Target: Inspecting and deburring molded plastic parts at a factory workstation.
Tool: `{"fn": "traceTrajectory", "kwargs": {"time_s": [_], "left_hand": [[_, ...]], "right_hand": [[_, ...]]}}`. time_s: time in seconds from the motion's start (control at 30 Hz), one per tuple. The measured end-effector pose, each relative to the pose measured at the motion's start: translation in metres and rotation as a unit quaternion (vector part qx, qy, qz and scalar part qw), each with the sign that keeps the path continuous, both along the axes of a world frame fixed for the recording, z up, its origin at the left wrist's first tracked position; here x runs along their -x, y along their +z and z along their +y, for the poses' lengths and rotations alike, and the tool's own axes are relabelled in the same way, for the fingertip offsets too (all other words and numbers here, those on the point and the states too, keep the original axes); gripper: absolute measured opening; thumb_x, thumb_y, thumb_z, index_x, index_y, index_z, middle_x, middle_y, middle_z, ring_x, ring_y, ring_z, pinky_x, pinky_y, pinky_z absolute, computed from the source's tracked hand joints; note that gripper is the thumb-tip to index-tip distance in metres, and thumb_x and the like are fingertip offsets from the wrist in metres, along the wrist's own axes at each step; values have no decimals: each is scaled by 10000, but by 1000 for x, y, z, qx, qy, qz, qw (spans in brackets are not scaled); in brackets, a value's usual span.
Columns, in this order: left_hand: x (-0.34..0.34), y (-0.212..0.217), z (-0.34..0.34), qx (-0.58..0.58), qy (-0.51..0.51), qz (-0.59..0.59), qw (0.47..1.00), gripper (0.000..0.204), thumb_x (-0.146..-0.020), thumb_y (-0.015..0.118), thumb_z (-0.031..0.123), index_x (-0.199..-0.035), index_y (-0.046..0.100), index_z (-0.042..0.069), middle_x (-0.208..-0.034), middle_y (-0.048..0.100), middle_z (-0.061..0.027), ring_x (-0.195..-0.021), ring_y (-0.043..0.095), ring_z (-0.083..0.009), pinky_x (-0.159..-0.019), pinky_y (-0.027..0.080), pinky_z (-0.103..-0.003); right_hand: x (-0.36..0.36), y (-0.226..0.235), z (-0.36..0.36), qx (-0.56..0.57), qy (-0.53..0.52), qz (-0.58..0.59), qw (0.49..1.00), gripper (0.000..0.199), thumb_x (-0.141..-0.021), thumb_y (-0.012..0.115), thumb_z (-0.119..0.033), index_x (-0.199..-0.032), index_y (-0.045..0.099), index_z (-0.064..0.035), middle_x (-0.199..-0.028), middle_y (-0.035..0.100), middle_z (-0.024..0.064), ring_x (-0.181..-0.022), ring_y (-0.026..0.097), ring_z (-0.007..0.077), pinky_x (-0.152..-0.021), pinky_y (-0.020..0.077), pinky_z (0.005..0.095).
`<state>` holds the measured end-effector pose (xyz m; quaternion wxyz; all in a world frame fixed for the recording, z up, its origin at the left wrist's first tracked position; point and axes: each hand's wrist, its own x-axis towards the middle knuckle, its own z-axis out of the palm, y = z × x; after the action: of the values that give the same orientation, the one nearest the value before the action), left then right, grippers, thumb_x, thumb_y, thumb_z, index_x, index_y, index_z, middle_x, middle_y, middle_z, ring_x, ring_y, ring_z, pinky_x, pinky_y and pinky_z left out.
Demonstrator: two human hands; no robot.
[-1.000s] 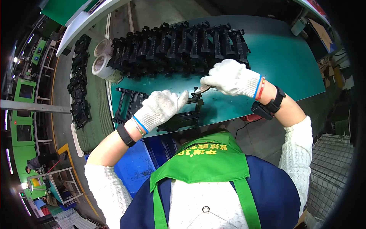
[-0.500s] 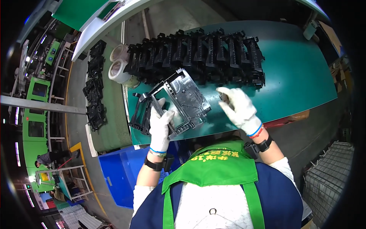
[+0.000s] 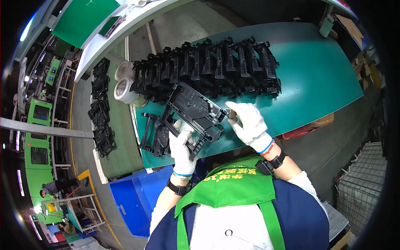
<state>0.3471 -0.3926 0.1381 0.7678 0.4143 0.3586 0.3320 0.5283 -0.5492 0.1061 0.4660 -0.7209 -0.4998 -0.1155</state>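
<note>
White gloves cover both hands. My left hand (image 3: 182,152) grips a black plastic frame (image 3: 192,106) by its lower left bar, holding it tilted above the green table. The frame has a flat panel on one side and an opening next to my fingers. At its right corner is my right hand (image 3: 249,125), thumb and fingers pinched around a small greyish piece (image 3: 231,115) too small to name. Whether that piece touches the frame, I cannot tell. Another black plastic frame (image 3: 155,135) lies on the table just left of my left hand.
A long row of similar black frames (image 3: 208,66) stands across the green table (image 3: 308,83). Tape rolls (image 3: 125,89) sit at its left end. More black parts (image 3: 101,112) lie on a green conveyor belt (image 3: 121,152). A blue bin (image 3: 135,204) is below. Two people are far left.
The held frame has been turned, its panel now darker and angled differently. My right hand has come left to the frame's corner. The whole view has shifted slightly.
</note>
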Motion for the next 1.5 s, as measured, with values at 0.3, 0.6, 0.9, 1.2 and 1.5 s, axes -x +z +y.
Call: {"fn": "traceTrajectory", "kwargs": {"time_s": [0.3, 0.6, 0.9, 1.2, 1.5], "left_hand": [[-6, -12, -2, 10, -25, 1, 1000, 521, -926, 592, 26, -1419, 433, -28, -875, 578, -43, -722, 543, -104, -652, 484, -254], [-1, -84, 13, -144, -175, 220, 949, 440, -905, 632, 94, -1323, 536, -2, -890, 590, -68, -748, 570, -145, -702, 506, -309], [-8, -101, 22, -237, -302, 272, 882, 396, -966, 699, 248, -1283, 628, 20, -868, 655, -63, -738, 636, -176, -709, 550, -324], [75, -42, 175, -678, -93, 498, 533, 568, -1007, 628, 383, -1515, 559, 138, -1186, 754, -226, -1066, 722, -450, -965, 571, -504], [110, -54, 227, -464, -270, 545, 644, 900, -943, 668, 351, -1711, 199, 322, -1231, 723, -277, -1036, 720, -465, -936, 552, -521]], "right_hand": [[3, -31, -1, 4, 28, 182, 983, 469, -917, 781, -78, -1364, 642, -46, -901, 693, 85, -792, 657, 210, -764, 556, 362], [-9, -17, -34, 76, 49, 271, 958, 445, -963, 760, -181, -1362, 635, -30, -1153, 702, 141, -1018, 712, 235, -896, 583, 358], [42, -9, 0, 234, 257, 39, 937, 436, -910, 738, -145, -1333, 644, -97, -1105, 701, 142, -954, 722, 348, -834, 590, 441], [36, 15, -25, 262, 200, 179, 927, 447, -885, 717, -17, -1323, 653, -75, -1091, 728, 145, -1033, 727, 333, -907, 597, 402], [35, 12, -71, 90, 133, 387, 908, 425, -884, 627, 40, -1306, 663, 5, -1135, 750, 104, -1025, 732, 200, -889, 591, 327]]}}
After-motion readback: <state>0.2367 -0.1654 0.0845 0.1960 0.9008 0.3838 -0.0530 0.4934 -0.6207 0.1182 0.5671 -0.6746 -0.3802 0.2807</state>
